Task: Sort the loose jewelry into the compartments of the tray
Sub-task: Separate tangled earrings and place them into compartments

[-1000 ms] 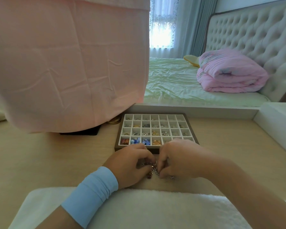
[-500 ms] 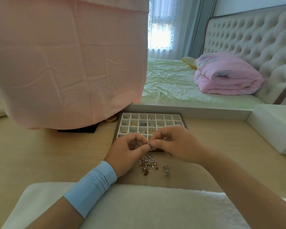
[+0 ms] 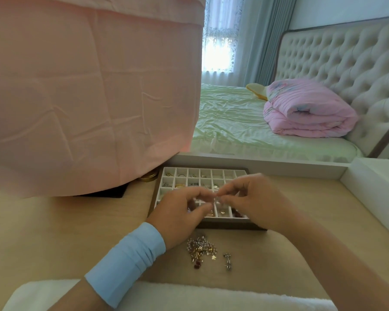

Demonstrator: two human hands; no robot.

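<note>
The loose jewelry [image 3: 201, 249] lies heaped on the desk [image 3: 54, 232] by my wrists, not yet sorted. Just beyond, over the near rows of the tray [image 3: 230, 226], my left hand [image 3: 180, 213] and right hand [image 3: 254, 204] meet fingertip to fingertip, curled and pinching a small piece [image 3: 215, 197] too blurred to name. I judge I'm readying it; next comes a careful drop into a matching compartment.

L hand [image 3: 180, 213] & R hand [image 3: 257, 204] are up side by side, palms down, fingers curled, thumb + index tips meeting in the middle. Too blurred to tell if anything's pinched btwn them.
</note>
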